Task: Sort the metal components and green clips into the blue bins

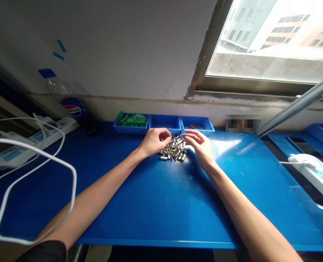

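A heap of small metal parts (175,150), thin brass-coloured and dark screw-like pieces mixed with short silver blocks, lies on the blue table (150,203). My left hand (156,141) is at the heap's left edge, its thumb and forefinger curled together in a pinch. Whatever may be between those fingertips is too small to make out. On the heap's right side is my right hand (199,145), fingers stretched towards the parts and slightly apart. I see nothing held in it.
Behind the heap stand three joined blue bins: the left bin (131,129) with green packets, the middle bin (165,123), and the right bin (211,127) with several thin pins. A cola bottle (76,109), power strips (12,154) and a looping white cable (74,182) are nearby.
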Motion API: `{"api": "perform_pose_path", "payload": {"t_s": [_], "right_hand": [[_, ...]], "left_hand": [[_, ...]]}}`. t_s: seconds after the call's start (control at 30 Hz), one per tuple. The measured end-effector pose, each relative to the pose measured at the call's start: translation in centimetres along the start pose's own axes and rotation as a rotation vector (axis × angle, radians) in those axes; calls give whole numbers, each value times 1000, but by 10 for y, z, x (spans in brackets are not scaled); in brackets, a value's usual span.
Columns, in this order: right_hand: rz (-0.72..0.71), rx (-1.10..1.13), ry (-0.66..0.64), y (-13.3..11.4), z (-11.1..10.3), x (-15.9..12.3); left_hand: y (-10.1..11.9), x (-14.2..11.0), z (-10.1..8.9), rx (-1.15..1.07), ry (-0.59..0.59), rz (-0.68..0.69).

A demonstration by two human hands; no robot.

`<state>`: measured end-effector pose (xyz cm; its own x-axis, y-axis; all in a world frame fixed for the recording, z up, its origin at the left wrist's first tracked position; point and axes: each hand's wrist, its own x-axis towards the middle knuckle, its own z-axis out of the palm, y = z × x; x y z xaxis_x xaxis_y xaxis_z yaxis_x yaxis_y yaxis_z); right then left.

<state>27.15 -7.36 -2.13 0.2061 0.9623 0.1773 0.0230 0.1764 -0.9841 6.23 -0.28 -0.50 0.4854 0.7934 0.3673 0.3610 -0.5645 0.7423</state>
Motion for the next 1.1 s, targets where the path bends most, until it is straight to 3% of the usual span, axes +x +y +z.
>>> {"api": "perform_pose_path", "payload": {"t_s": [0.23, 0.43, 0.53, 0.7, 0.77, 0.87, 1.1], "right_hand": [[48, -71, -106, -2, 3, -3], [99, 53, -167, 1, 3, -3], [101, 49, -135, 3, 2, -2], [51, 73, -11, 3, -2, 2], [13, 97, 27, 2, -4, 4], [8, 86, 40, 0, -6, 5], [70, 118, 5, 2, -4, 4]], "left_hand": [[7, 3, -2, -379, -54, -129], [8, 1, -1, -435, -114, -164], [7, 1, -3, -329, -149, -138], [1, 4, -18, 163, -129, -34], [-2, 4, -25, 300, -178, -36], [-6, 3, -28, 397, -252, -66], [-7, 0, -18, 470, -274, -67]]}}
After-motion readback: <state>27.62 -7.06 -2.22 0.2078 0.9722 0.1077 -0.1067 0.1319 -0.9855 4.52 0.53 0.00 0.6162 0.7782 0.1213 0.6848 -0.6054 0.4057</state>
